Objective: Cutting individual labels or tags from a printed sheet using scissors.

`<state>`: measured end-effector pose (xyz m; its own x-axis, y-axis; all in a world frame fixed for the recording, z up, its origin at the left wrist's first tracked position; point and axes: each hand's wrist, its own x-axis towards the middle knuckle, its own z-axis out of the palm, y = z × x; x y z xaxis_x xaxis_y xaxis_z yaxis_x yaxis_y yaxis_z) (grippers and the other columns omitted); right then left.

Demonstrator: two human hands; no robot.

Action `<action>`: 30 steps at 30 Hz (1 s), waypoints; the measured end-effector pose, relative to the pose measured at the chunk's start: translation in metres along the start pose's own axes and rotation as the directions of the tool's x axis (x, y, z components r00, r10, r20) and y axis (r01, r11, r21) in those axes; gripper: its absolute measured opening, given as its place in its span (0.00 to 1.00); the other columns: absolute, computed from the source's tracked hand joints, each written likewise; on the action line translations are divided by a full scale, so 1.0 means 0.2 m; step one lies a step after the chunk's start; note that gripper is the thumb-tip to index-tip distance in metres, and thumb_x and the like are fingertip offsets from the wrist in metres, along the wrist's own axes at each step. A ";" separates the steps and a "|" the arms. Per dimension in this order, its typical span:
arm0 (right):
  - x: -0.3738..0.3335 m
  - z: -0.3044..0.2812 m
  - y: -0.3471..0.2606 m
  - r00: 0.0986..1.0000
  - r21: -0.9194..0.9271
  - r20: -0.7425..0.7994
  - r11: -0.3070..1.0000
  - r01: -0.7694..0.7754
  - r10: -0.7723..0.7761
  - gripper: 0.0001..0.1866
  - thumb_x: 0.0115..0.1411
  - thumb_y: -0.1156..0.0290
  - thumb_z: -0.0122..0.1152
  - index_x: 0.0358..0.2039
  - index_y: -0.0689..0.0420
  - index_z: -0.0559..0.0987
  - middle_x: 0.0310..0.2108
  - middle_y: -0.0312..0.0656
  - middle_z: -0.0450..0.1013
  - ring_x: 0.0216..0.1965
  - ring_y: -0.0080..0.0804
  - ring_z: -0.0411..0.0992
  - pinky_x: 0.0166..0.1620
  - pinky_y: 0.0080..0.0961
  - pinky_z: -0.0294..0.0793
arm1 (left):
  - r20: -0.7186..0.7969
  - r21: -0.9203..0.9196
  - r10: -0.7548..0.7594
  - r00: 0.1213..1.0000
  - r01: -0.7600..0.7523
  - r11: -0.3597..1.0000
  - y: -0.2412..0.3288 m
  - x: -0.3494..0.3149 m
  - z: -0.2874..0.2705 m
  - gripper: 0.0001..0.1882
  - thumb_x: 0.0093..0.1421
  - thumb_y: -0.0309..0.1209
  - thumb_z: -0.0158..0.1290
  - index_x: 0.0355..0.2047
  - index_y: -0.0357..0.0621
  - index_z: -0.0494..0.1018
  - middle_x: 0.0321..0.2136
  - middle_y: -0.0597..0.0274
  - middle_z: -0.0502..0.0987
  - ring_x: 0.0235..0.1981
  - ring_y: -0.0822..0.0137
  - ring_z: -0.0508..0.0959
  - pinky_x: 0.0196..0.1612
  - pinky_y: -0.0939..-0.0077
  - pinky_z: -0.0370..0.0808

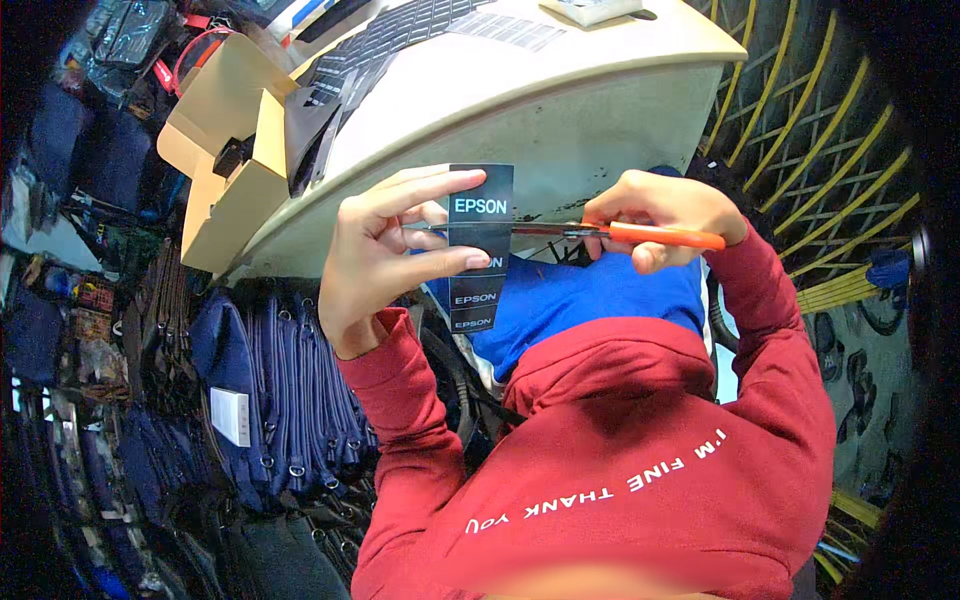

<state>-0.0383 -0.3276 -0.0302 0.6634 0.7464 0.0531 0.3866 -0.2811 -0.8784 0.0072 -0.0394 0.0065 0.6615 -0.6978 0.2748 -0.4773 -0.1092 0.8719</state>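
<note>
My left hand (365,235) pinches a black strip of labels (482,225) with white print, thumb and fingers on its left edge. The strip hangs down in several sections, divided by thin lines. In my right hand (680,205) is a pair of scissors (668,236) with orange handles. Its blades point left and lie across the strip, at the line below the top label. Whether the blades are apart or closed there cannot be made out. Both hands are in front of the table's curved edge, above my lap.
On the white table (590,55) lie more black label strips (385,45) and a sheet with printed bars (515,30). An open cardboard box (235,215) stands at the left edge. Dark blue straps (290,390) hang at left; a yellow lattice gate (820,110) stands at right.
</note>
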 end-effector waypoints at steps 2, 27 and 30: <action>0.01 0.00 -0.01 1.000 -0.021 -0.001 1.000 0.022 -0.022 0.33 0.55 0.39 0.52 0.23 0.63 0.72 0.16 0.40 0.65 0.19 0.28 0.63 0.24 0.28 0.63 | -0.002 -0.011 -0.015 1.000 0.014 1.000 0.00 0.00 0.00 0.31 0.39 0.13 0.64 0.48 0.35 0.73 0.47 0.59 0.69 0.31 0.80 0.68 0.35 0.87 0.76; 0.02 0.03 0.02 0.991 -0.152 -0.090 0.982 -0.112 0.099 0.28 0.54 0.43 0.57 0.22 0.61 0.72 0.13 0.36 0.62 0.16 0.24 0.59 0.20 0.26 0.58 | 0.024 -0.030 0.011 1.000 -0.011 1.000 -0.02 0.00 -0.01 0.30 0.41 0.12 0.63 0.48 0.35 0.72 0.48 0.57 0.68 0.36 0.76 0.73 0.37 0.85 0.77; 0.02 0.04 0.01 0.990 -0.177 -0.103 0.978 -0.109 0.091 0.27 0.54 0.45 0.58 0.22 0.61 0.72 0.12 0.35 0.61 0.15 0.23 0.58 0.19 0.25 0.57 | 0.025 -0.003 0.006 1.000 -0.005 1.000 0.01 -0.01 -0.02 0.30 0.41 0.12 0.63 0.48 0.34 0.72 0.49 0.57 0.68 0.36 0.75 0.74 0.37 0.84 0.78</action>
<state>-0.0404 -0.3206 -0.0347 0.7586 0.6512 0.0216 0.4193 -0.4625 -0.7812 0.0076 -0.0363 0.0086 0.6442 -0.7159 0.2693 -0.4792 -0.1032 0.8716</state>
